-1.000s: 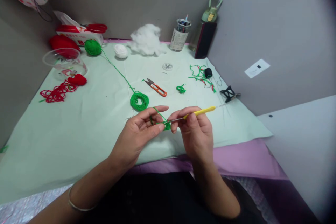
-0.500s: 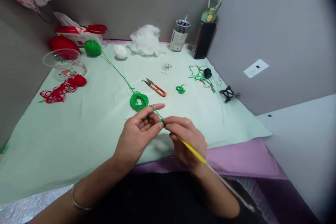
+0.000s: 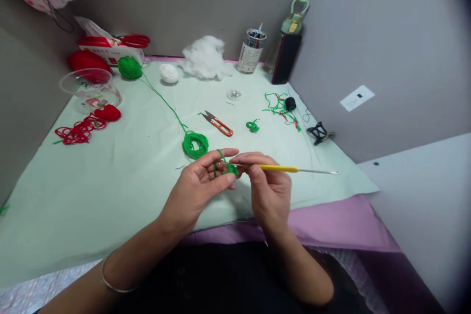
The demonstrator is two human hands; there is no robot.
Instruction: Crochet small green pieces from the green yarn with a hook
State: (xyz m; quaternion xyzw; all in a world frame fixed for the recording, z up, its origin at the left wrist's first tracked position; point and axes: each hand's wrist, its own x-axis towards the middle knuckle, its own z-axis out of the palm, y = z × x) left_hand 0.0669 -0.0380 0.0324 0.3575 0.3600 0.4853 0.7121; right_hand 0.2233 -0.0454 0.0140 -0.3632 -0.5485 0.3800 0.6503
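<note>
— Start with the hands. What is each holding?
— Left hand (image 3: 195,184): thumb and fingertips pinching one small green crochet piece (image 3: 232,169), a green yarn strand (image 3: 222,154) looped over the raised index finger. Right hand (image 3: 270,191): fingers closed around one crochet hook (image 3: 277,168), yellow grip, metal at both ends, the near end at the piece.
— And where's the piece, exactly?
— Between the two hands, above the pale green cloth (image 3: 128,181), near the green yarn coil (image 3: 188,149).
— Any lettering?
— Two items. Pen cup (image 3: 250,56), clear: white label, dark print running sideways, too small for me to read. Tissue box (image 3: 125,55), red and white: red printing, likewise unreadable from here. Red-handled scissors (image 3: 136,40) on top.
— Remaining stock?
— Thread snips (image 3: 228,132), orange; a second green piece (image 3: 252,126) to their right; white stuffing (image 3: 206,58); white yarn ball (image 3: 169,73); green yarn ball (image 3: 129,67).
</note>
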